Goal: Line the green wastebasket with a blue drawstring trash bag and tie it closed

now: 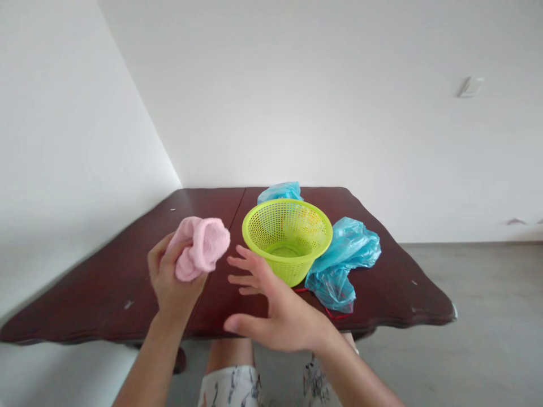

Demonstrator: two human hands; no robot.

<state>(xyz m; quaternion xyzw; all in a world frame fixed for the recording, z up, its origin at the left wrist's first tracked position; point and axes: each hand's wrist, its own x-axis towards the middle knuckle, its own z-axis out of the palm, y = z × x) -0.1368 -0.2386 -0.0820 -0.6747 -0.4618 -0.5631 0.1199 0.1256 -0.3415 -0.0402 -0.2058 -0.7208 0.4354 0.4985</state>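
My left hand (176, 277) is wrapped round a bunched pink fuzzy cloth (199, 249), which looks like a rolled sock and is held up over the table's left half. Its near end forms a rounded opening that faces right. To the right, my right hand (271, 305) hangs in the air with the fingers spread and nothing in them. Just beyond those fingers stands a lime-green plastic basket (288, 257) with perforated walls; no contents show inside it.
The dark red-brown wooden table (110, 282) has a wavy edge. A crumpled blue plastic bag (350, 249) lies against the basket's right side, with red strings by it. Another blue bag (280, 192) sits behind the basket. White walls (297, 102) border the table's back and left.
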